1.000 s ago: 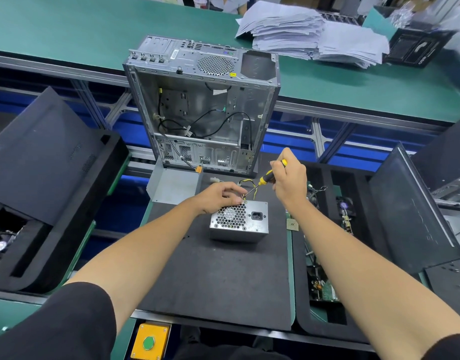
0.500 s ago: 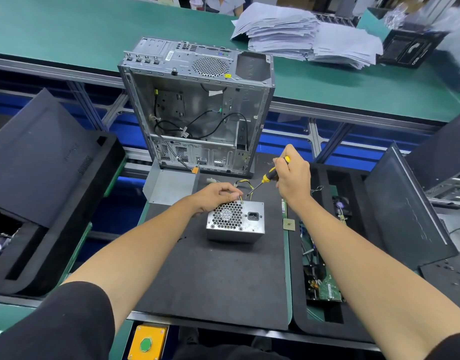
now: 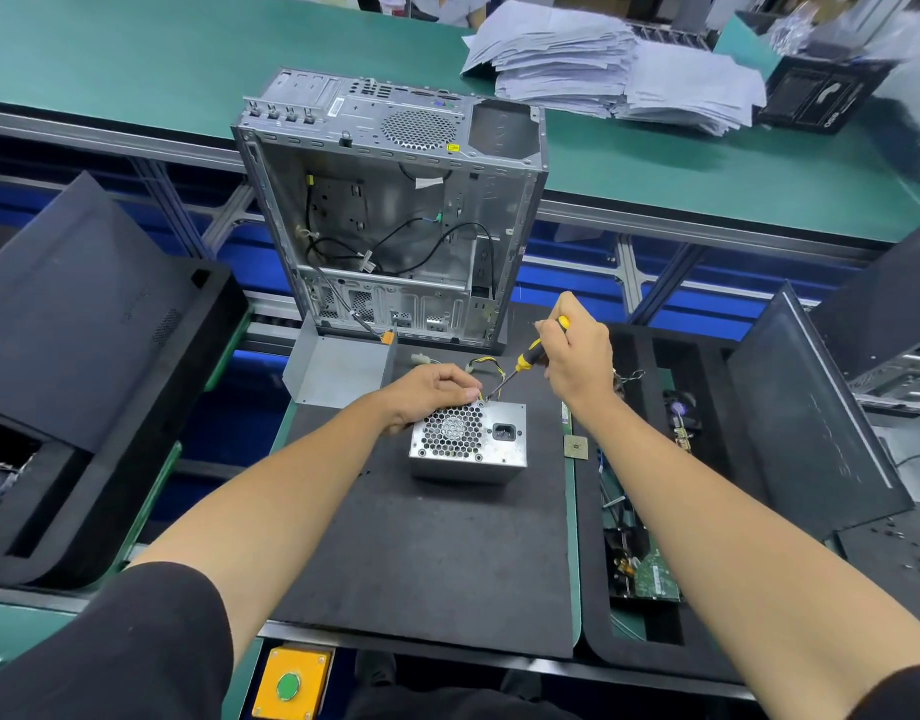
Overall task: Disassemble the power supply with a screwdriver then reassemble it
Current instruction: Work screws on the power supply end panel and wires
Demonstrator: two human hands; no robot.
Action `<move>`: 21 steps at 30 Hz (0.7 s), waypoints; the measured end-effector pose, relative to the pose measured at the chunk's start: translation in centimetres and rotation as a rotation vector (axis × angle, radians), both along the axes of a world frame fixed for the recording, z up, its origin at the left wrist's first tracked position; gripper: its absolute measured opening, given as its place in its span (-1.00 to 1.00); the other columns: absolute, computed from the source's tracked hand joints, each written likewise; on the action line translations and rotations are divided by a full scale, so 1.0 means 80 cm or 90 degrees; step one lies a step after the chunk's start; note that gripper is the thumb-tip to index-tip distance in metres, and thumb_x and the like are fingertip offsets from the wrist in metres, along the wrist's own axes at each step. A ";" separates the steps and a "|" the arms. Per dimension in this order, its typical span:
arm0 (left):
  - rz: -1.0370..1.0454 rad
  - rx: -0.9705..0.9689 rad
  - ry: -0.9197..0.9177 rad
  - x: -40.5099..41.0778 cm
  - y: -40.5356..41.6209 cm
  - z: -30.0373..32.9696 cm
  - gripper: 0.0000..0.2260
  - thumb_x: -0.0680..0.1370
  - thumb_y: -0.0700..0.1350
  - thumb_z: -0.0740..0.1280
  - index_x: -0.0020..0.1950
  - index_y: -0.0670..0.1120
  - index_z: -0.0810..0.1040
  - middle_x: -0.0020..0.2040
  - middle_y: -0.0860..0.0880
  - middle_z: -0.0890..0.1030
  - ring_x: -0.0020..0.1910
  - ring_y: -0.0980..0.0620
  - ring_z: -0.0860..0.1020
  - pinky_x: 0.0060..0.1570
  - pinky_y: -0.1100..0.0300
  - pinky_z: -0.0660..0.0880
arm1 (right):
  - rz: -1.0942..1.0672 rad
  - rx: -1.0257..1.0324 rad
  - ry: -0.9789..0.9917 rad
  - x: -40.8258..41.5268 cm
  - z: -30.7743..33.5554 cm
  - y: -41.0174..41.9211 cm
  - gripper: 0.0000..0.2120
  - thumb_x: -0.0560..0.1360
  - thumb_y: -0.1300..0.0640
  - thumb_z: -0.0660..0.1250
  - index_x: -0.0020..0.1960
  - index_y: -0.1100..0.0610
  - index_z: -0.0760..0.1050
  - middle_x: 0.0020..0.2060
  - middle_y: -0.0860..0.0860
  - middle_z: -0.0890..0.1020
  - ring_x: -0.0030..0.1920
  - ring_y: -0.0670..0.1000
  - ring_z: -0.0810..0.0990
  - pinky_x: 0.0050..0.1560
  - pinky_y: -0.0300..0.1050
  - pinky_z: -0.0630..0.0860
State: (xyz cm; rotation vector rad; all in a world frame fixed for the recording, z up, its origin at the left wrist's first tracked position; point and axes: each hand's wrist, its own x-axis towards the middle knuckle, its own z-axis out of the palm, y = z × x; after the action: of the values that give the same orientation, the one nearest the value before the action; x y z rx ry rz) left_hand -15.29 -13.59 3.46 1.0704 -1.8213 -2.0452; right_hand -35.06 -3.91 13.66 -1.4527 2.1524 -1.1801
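Power supply (image 3: 468,441) on mat — left hand (image 3: 429,389) grips top edge; right hand (image 3: 577,356) fingers clasp screwdriver (image 3: 525,362).

1. We see the power supply (image 3: 468,441) as dull grey sheet metal with a perforated grille
2. Our screwdriver (image 3: 525,362) has a glossy yellow-and-black plastic handle
3. The mat (image 3: 437,558) under it looks matt black and slightly rough
4. The computer case (image 3: 390,210) is bare, faintly shiny metal
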 end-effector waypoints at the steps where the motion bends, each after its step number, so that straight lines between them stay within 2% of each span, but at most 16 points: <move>1: -0.003 -0.001 0.002 0.000 0.000 0.000 -0.84 0.58 -0.15 0.47 0.15 -0.10 0.65 0.13 -0.15 0.72 0.11 0.14 0.67 0.31 0.23 0.46 | 0.005 0.000 0.004 0.001 -0.001 0.000 -0.81 0.55 0.06 0.19 -0.20 0.10 0.27 -0.43 0.16 0.58 -0.39 0.29 0.56 -0.34 0.25 0.51; 4: -0.006 -0.007 0.002 -0.001 0.000 0.001 -0.86 0.57 -0.17 0.48 0.12 -0.11 0.66 0.11 -0.15 0.72 0.11 0.10 0.67 0.31 0.20 0.48 | 0.010 0.001 0.017 0.004 -0.001 0.000 -0.81 0.53 0.02 0.18 -0.20 0.08 0.27 -0.45 0.12 0.57 -0.39 0.25 0.58 -0.32 0.23 0.53; 8: -0.008 -0.026 0.006 -0.001 0.001 0.002 -0.90 0.56 -0.17 0.49 0.07 -0.11 0.68 0.09 -0.13 0.72 0.07 0.12 0.67 0.26 0.22 0.51 | 0.010 0.005 0.026 0.007 -0.002 -0.003 -0.81 0.55 0.04 0.18 -0.19 0.09 0.27 -0.41 0.17 0.57 -0.38 0.27 0.58 -0.30 0.25 0.53; 14: -0.008 -0.041 0.013 0.000 0.002 0.001 -0.91 0.56 -0.18 0.49 0.06 -0.11 0.69 0.12 -0.17 0.71 0.09 0.08 0.66 0.27 0.20 0.52 | 0.019 0.012 0.037 0.007 -0.006 -0.003 -0.81 0.55 0.05 0.18 -0.20 0.07 0.26 -0.45 0.08 0.58 -0.39 0.23 0.58 -0.32 0.23 0.53; 18: -0.007 -0.046 0.009 0.000 0.002 0.000 -0.87 0.56 -0.16 0.49 0.09 -0.16 0.69 0.11 -0.17 0.71 0.10 0.06 0.65 0.30 0.16 0.52 | 0.023 0.008 0.055 0.008 -0.009 -0.004 -0.81 0.54 0.05 0.18 -0.20 0.08 0.26 -0.51 -0.05 0.56 -0.41 0.14 0.58 -0.35 0.12 0.52; 21: -0.011 -0.047 0.010 -0.001 0.002 0.001 -0.88 0.56 -0.16 0.49 0.08 -0.14 0.69 0.11 -0.16 0.71 0.09 0.08 0.65 0.28 0.18 0.52 | 0.032 0.007 0.067 0.008 -0.012 -0.005 -0.81 0.54 0.05 0.18 -0.21 0.07 0.25 -0.48 -0.14 0.58 -0.41 0.05 0.56 -0.39 -0.01 0.42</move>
State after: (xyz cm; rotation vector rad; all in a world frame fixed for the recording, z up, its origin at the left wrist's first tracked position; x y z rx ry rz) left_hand -15.35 -13.45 3.52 1.0200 -1.8889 -1.9724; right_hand -34.41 -4.33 12.72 -1.5881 2.1736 -1.0959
